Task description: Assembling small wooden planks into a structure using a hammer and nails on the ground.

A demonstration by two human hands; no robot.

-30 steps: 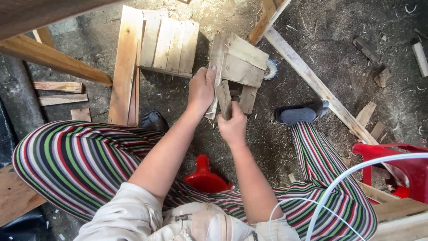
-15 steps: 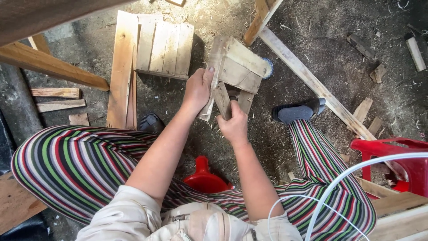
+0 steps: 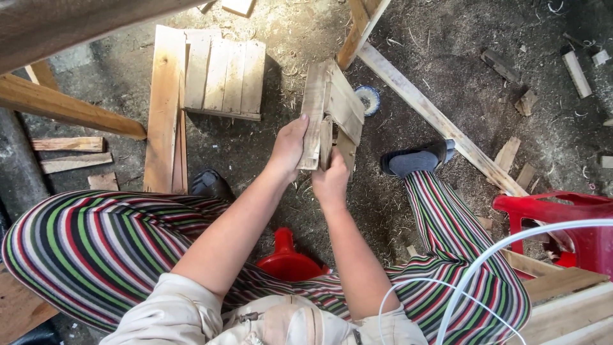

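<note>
Sunlit dirt floor (image 3: 460, 38) strewn with what looks like sawdust

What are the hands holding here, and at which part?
Both hands grip a small slatted wooden piece at its near end: left hand on the left slat, right hand just below the lower slat ends.

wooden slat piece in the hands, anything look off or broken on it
The slat assembly looks rough: its boards sit at uneven angles and lengths, not flush. The left hand and right hand both grip its lower end. No clear break shows. Around it, wood offcuts and shavings litter the dirt floor.
</note>
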